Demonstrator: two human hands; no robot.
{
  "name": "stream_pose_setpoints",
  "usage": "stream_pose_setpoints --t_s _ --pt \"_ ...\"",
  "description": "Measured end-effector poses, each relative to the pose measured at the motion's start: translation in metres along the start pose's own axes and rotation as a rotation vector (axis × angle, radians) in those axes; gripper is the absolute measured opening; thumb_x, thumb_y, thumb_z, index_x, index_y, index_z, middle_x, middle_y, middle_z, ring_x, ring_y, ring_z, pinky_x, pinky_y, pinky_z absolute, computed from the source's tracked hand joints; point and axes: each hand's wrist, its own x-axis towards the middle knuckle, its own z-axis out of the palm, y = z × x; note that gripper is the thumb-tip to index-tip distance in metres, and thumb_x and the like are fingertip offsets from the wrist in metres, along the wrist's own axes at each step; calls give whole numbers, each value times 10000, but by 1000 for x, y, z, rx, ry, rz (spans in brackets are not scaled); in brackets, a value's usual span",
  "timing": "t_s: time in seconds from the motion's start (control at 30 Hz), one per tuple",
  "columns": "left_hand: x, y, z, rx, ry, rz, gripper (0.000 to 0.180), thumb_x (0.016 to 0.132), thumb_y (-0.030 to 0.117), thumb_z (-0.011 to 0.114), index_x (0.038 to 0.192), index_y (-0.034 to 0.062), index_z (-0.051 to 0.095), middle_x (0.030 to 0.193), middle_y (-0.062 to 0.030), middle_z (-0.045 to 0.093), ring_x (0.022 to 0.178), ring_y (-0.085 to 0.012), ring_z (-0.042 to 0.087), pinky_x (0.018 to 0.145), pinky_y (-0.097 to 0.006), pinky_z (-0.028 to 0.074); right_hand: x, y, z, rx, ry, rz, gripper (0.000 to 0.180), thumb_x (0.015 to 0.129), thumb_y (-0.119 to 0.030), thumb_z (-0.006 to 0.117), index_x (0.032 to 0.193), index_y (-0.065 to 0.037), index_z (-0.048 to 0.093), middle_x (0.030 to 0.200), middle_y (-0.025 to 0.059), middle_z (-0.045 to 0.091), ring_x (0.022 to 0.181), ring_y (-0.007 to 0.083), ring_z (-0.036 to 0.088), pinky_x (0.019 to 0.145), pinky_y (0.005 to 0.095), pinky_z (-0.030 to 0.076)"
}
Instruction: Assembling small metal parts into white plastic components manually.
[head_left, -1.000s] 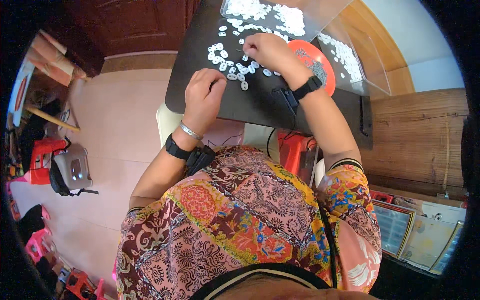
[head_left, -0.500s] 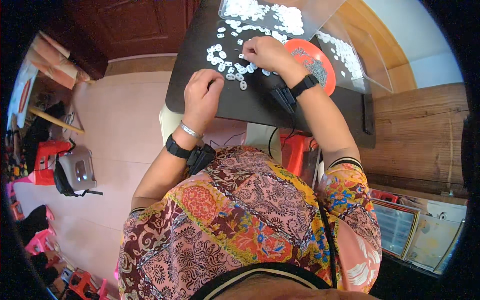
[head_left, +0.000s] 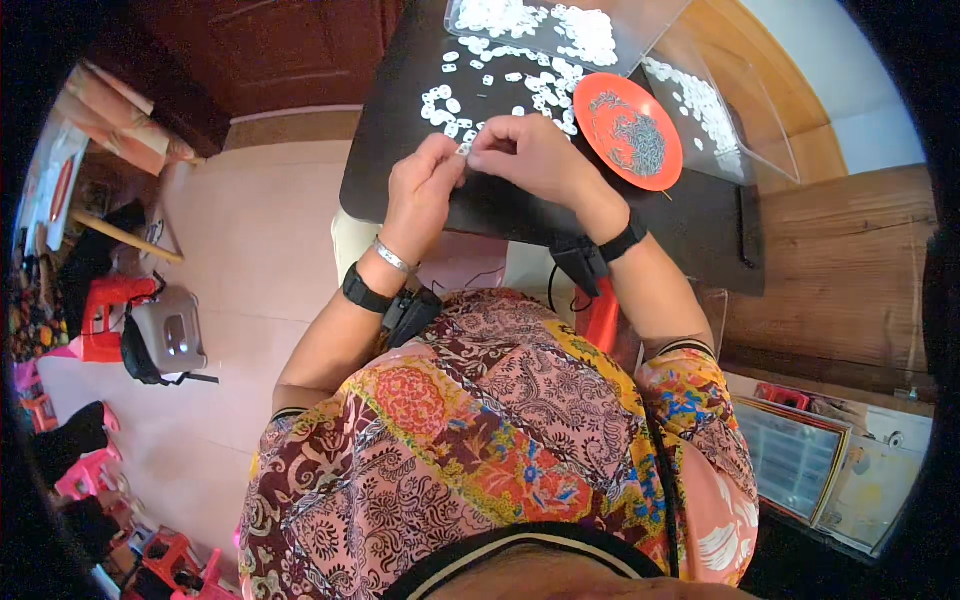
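My left hand (head_left: pixel 418 195) is pinched around a small white plastic piece (head_left: pixel 463 150), of which only a bit shows between the fingertips. Right beside it, my right hand (head_left: pixel 540 165) has thumb and forefinger pressed together at the same piece; whatever else they hold is too small to make out. Beyond my hands, loose white oval pieces with two holes (head_left: pixel 453 105) lie scattered on the dark table (head_left: pixel 400 160). An orange-red plate (head_left: pixel 667 130) to the right of my hands holds a heap of small grey metal screws or pins (head_left: pixel 640 145).
A clear plastic bin (head_left: pixel 640 50) with many white pieces stands at the far edge. Another clear container (head_left: pixel 755 120) with white pieces is at the right, near a wooden panel (head_left: pixel 830 260). On the floor at left are a grey case (head_left: pixel 180 335) and red stools (head_left: pixel 105 315).
My right hand has come back from the scattered pieces toward me and met my left hand. The left has moved slightly right, and a white piece now shows between the fingertips.
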Motion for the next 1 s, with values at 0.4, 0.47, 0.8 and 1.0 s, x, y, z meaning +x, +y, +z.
stream_pose_setpoints --t_s 0.4,0.47,0.8,1.0 --pt "-4 -2 -4 -152 -72 -41 154 872 149 523 815 18 580 651 -12 554 629 -79 506 593 -235 405 -6 -5 10 -22 112 -6 121 810 -127 632 845 -11 633 714 16 613 650 63 523 605 219 433" --pt "-2 -3 -7 -255 -115 -72 145 875 144 519 815 23 571 666 -10 550 641 -77 500 610 -234 405 -4 -7 11 39 117 -23 129 814 -132 630 862 -13 636 722 17 617 658 62 529 606 220 434" --pt "0 4 -7 -234 -110 -128 119 887 117 476 801 40 506 691 -15 514 695 -106 507 701 -247 419 59 17 -48 -709 167 65 170 783 -209 638 908 -101 681 790 78 669 739 226 635 665 344 484" --pt "0 -4 -11 -276 -109 -111 109 865 108 488 789 31 500 678 -10 501 699 -102 512 714 -247 425 82 31 -38 -798 44 60 113 716 -168 594 769 -119 680 725 102 650 710 292 631 649 408 491"
